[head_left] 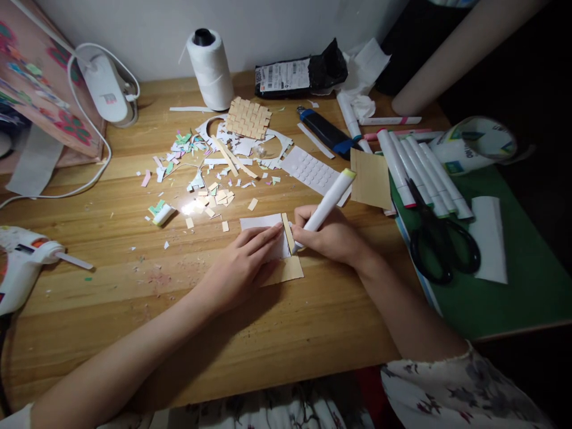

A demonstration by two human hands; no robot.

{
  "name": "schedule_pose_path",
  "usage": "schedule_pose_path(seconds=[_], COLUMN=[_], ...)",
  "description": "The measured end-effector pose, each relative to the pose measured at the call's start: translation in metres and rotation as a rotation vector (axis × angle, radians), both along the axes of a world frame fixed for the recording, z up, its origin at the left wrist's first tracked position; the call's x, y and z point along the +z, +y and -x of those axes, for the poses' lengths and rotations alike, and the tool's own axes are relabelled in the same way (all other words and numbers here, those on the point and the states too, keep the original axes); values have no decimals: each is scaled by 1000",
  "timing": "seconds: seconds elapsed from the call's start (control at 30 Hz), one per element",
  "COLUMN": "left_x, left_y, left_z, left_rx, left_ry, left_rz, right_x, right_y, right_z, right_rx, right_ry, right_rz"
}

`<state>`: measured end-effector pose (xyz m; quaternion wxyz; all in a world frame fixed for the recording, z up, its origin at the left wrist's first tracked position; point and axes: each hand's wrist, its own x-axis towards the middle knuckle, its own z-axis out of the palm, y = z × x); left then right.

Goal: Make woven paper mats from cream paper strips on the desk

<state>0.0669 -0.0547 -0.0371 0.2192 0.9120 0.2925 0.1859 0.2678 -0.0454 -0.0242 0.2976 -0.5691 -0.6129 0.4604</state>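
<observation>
My left hand lies flat, its fingers stretched over a white paper piece and a tan card on the wooden table. The fingertips reach a dark line near the white paper's right edge. Just right of them, my right hand is closed around a white marker with a yellow end pointing up. The marker's lower end is down at a narrow tan strip; its tip is too small to make out.
Behind my hands are paper scraps, a woven tan square and a thread spool. Black scissors and several markers lie right. A glue gun is at left.
</observation>
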Motion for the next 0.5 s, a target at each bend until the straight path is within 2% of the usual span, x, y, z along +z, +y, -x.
schedule_pose_path(seconds=[0.07, 0.27, 0.5], left_x=[-1, 0, 17], left_y=[1, -2, -33], left_z=[0, 4, 4], left_rx=[5, 11, 38], left_ry=[3, -35, -96], left_rz=[4, -33, 28], right_x=[-2, -12, -11], right_y=[2, 10, 10], right_z=[-2, -7, -6], right_rx=[-33, -259, -247], right_ry=[62, 365, 378], right_rz=[-27, -58, -49])
